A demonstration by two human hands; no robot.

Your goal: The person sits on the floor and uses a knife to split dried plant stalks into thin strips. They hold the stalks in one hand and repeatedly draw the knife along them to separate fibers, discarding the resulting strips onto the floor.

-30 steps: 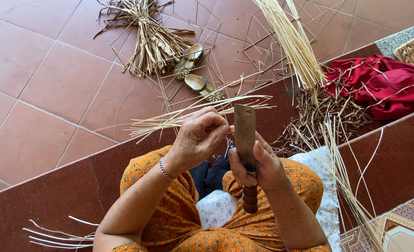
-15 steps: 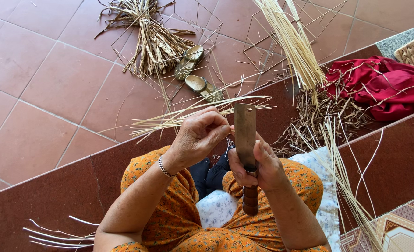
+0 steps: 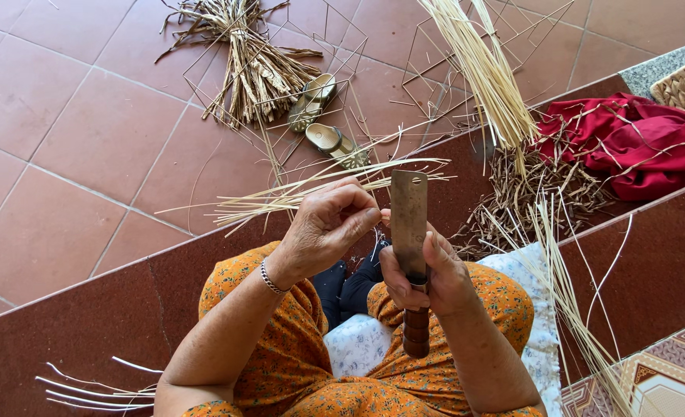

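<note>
Straw-coloured reed strips point(image 3: 304, 193) are being pinched at their near ends by the left hand point(image 3: 323, 228), fanning out leftward over the step edge point(image 3: 87, 282) above the lap. Right hand point(image 3: 427, 270) is gripping the knife point(image 3: 409, 255) by its wooden handle, blade upright, thumb braced. Judgement: splitting is going best with the strip taut and the blade steady. Left wrist is cocked, both forearms are converging.

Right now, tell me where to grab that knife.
Take the knife by its ribbed wooden handle, coming from below the right hand, which grips it upright. The flat blade points up, beside the left hand pinching straw strips.
</note>
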